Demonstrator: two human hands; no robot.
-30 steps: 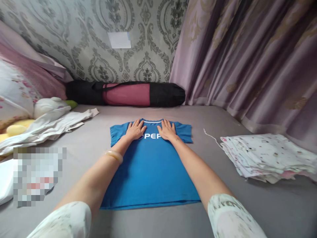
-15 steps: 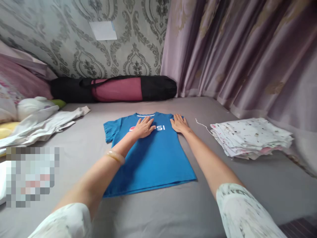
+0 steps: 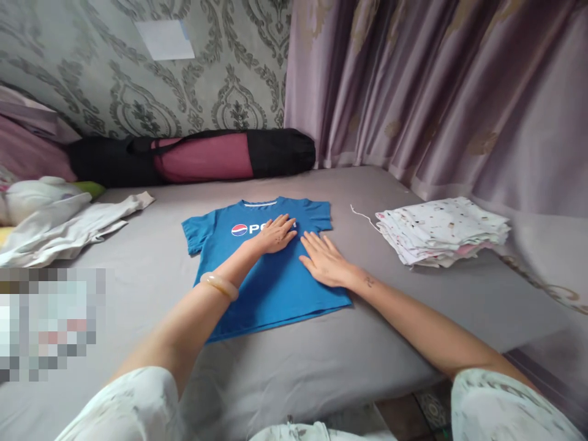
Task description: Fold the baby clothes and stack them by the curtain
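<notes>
Observed from the side of the bed [image 3: 285, 373]: the blue T-shirt [image 3: 271, 291] lies spread front-up, collar toward the wall, both sleeves extended. Change in position: the right hand [image 3: 325, 260] is now lower, moved from near the right shoulder to the side of the body panel, leaving the right sleeve [image 3: 319, 214] uncovered. The left hand [image 3: 277, 234] has shifted slightly across the chest toward the right. In my judgement, this carries the smoothing from the shoulder line down the garment's right side.

Hand state: both are flat, palms down, fingers extended; neither grips anything. Relative location: the shirt is directly beneath both hands. The left hand covers part of the white lettering [image 3: 254, 229]; the right hand lies just beside and nearer the wearer, over the side edge, with the hem [image 3: 280, 324] below it
</notes>
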